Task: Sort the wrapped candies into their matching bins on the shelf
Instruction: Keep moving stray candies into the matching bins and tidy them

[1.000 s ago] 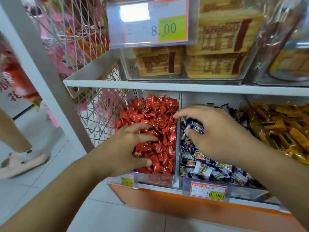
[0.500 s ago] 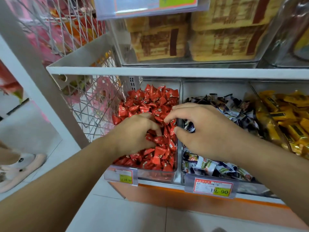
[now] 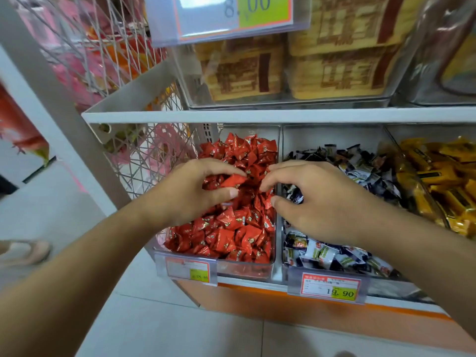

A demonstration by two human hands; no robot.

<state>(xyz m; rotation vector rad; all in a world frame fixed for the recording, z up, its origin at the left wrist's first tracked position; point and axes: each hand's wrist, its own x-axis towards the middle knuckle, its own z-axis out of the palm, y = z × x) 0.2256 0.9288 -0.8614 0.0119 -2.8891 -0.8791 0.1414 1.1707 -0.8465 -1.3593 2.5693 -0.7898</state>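
Red, glossy foil is what the fingers meet first: the left hand (image 3: 190, 194) curls its fingertips and thumb round a crinkled red triangular candy (image 3: 233, 180) at the top of the heap, pinching it. The right hand (image 3: 324, 202) reaches across from the neighbouring bin, its fingers bent and its fingertips touching the same red heap; whether it holds a piece cannot be told.

Beneath both hands lies the pile of red foil-wrapped candies (image 3: 231, 228), pillow-shaped with crimped corners, filling a clear hard-plastic bin (image 3: 277, 253) with straight walls. Just beside it on the right, a second clear plastic bin (image 3: 283, 140) holds dark blue and white wrapped candies (image 3: 322, 253), flatter and rectangular; the right wrist covers its middle. Further right sit shiny yellow-gold wrapped bars (image 3: 438, 176).

Each bin front carries a transparent price-tag holder (image 3: 328, 287) with an orange and yellow label. A white metal shelf edge (image 3: 257, 115) runs above, bearing a clear box of tan printed biscuit packs (image 3: 334, 70). White wire mesh panelling (image 3: 144, 161) closes the rack's left side, with pink and orange goods behind it. Pale floor tiles (image 3: 180, 331) lie below, and an orange base panel (image 3: 283, 313) runs under the bins.
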